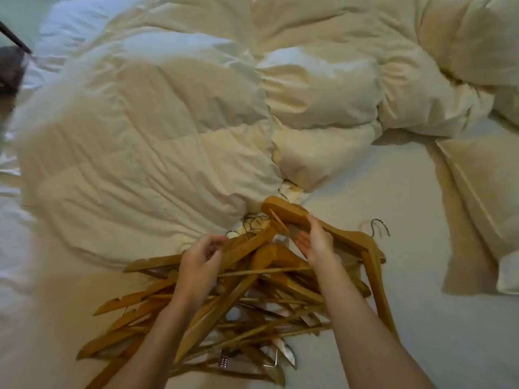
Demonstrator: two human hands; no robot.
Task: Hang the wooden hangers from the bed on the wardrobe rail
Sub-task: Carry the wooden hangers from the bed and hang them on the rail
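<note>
A tangled pile of several wooden hangers with metal hooks lies on the white bed sheet in front of me. My left hand is over the pile's left part, fingers curled near the hooks; whether it grips one I cannot tell. My right hand rests with fingers spread against the arm of the topmost hanger, which lies across the far right of the pile with its hook pointing away. The wardrobe rail is out of sight.
A crumpled cream duvet covers the bed's far and left side, touching the pile. A pillow lies at the right. A dark object shows at the left edge.
</note>
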